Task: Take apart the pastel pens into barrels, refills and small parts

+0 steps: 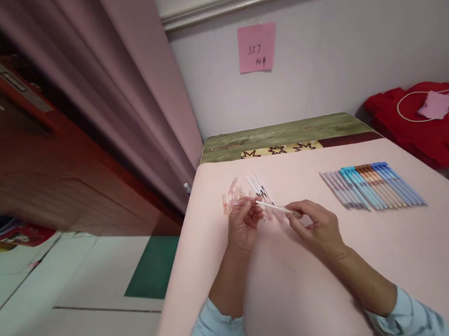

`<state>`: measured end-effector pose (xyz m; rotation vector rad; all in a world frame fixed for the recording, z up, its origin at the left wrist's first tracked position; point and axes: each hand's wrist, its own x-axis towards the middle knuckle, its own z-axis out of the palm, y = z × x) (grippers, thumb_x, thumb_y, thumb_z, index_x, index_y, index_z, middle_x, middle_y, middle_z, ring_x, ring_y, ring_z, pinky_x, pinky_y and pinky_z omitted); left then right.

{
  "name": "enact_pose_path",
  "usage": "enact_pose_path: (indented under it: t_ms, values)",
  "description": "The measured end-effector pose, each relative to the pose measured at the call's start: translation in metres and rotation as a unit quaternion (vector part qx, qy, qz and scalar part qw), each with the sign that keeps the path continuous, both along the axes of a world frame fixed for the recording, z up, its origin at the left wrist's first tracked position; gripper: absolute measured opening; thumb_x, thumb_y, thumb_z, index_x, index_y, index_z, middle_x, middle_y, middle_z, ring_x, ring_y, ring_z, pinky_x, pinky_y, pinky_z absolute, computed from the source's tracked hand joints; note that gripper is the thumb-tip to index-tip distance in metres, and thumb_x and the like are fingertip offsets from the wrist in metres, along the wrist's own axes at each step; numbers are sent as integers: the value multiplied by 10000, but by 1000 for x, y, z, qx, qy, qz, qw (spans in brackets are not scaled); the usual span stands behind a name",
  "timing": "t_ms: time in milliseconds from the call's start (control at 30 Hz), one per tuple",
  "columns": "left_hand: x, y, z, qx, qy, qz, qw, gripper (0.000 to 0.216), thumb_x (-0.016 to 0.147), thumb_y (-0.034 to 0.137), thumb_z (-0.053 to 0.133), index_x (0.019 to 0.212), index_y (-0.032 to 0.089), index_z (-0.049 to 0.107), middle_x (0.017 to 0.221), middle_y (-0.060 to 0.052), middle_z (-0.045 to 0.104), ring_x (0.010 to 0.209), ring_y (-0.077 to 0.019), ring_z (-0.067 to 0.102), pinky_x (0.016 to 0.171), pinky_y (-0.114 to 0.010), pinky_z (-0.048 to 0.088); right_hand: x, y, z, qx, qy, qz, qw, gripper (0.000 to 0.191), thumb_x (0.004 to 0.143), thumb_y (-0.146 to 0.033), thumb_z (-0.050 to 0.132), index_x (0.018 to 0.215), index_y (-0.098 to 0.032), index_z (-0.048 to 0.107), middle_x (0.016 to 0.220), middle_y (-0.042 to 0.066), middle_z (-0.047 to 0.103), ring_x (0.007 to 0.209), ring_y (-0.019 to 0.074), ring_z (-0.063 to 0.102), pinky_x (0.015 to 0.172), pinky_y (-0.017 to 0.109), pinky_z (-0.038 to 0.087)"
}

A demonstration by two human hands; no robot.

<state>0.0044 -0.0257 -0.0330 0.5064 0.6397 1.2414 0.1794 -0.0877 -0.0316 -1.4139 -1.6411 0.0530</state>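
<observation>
My left hand [243, 226] is closed in a pinch around a clear pinkish pen barrel [242, 202]. My right hand [318, 227] pinches the back end of a thin white pen refill [275, 207], whose tip points at the barrel in my left hand. Just beyond my hands lie several loose refills [258, 184] and a few clear pen parts [231, 187] on the pink table [295, 293].
A neat row of several blue, grey and orange pens [372, 186] lies on the table's right side. A green patterned surface [283, 137] sits behind the table. Red cloth with a white cord [433, 118] lies at right. A pink note [256, 47] hangs on the wall.
</observation>
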Motion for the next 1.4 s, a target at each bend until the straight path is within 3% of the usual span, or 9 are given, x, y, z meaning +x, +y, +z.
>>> enact_pose_path:
  t_ms: [433,667,1000,1200,1400]
  values:
    - [2,-2,-5,69,70,-12,995,235,740,269,738,863,127,597,883,-109,733,626,-131,661,580,-249,549,3,1,1,25,63,7,998,131,839,-229,599,942,-224,681,837,19,675,689,139,615,630,261,505]
    - [10,-9,-2,55,75,-53,994,274,712,290,774,873,124,628,854,-87,727,607,-123,652,562,-239,544,-1,2,-2,25,69,26,997,141,864,-272,606,974,-224,680,886,44,696,713,152,630,725,305,519]
    - [16,-10,-6,26,70,-57,996,276,700,286,801,873,110,677,765,-51,701,592,-101,635,537,-201,538,-6,1,-4,19,122,2,992,129,860,-335,632,883,-208,641,757,12,662,666,144,605,672,267,500]
    - [16,-12,-3,37,71,-58,995,273,713,309,789,877,119,679,956,-94,715,652,-119,649,479,-199,523,-7,1,-6,-3,127,-18,992,178,861,-371,640,828,-201,682,669,-5,656,577,117,561,601,231,469]
    - [17,-14,-3,32,83,-51,995,255,729,308,775,886,141,665,974,-81,716,759,-150,659,464,-196,530,-8,-2,-6,-44,121,-12,992,256,893,-392,600,756,-199,697,613,-15,639,520,95,527,544,206,421]
